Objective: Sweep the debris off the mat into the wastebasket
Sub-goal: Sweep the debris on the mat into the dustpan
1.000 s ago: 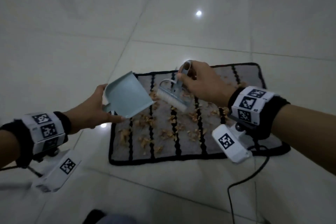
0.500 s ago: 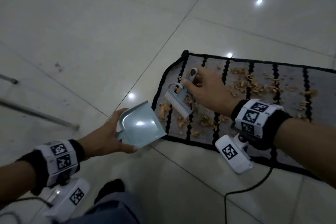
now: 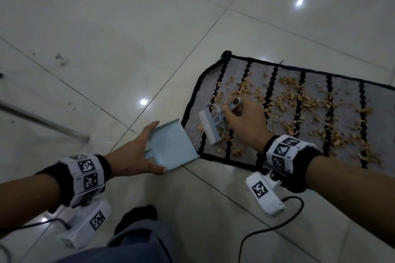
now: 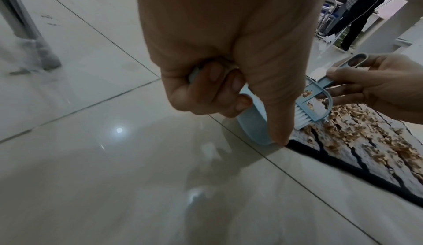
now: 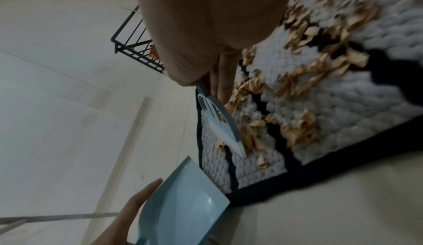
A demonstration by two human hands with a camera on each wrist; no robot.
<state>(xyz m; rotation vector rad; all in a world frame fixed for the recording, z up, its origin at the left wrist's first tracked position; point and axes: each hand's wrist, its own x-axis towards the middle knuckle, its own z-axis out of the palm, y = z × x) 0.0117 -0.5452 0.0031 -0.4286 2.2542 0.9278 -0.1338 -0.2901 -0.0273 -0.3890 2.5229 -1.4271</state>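
Observation:
A grey mat [image 3: 346, 92] with black stripes and a black border lies on the tiled floor, strewn with tan debris flakes [image 3: 299, 100]. My left hand [image 3: 132, 156] grips the handle of a light blue dustpan [image 3: 171, 145], whose front lip sits at the mat's near left corner. My right hand [image 3: 243, 121] holds the handle of a small blue brush [image 3: 213, 124], its white bristles [image 4: 302, 118] down on the mat's left end, right of the pan. In the right wrist view the brush [image 5: 219, 120] stands above the dustpan [image 5: 183, 205] with the mat [image 5: 332, 104] on the right. A black wire wastebasket [image 5: 135, 46] stands further off.
A metal leg [image 3: 42, 121] slants across the floor at left. A black cable [image 3: 277, 226] trails from my right wrist camera over the tiles. My knee and dark sock [image 3: 139, 220] are at the bottom. Another person [image 4: 357, 10] stands far off.
The view has swung left and closer. The dustpan has come down to the floor at the mat's corner. The brush has moved onto the mat's left end beside the pan.

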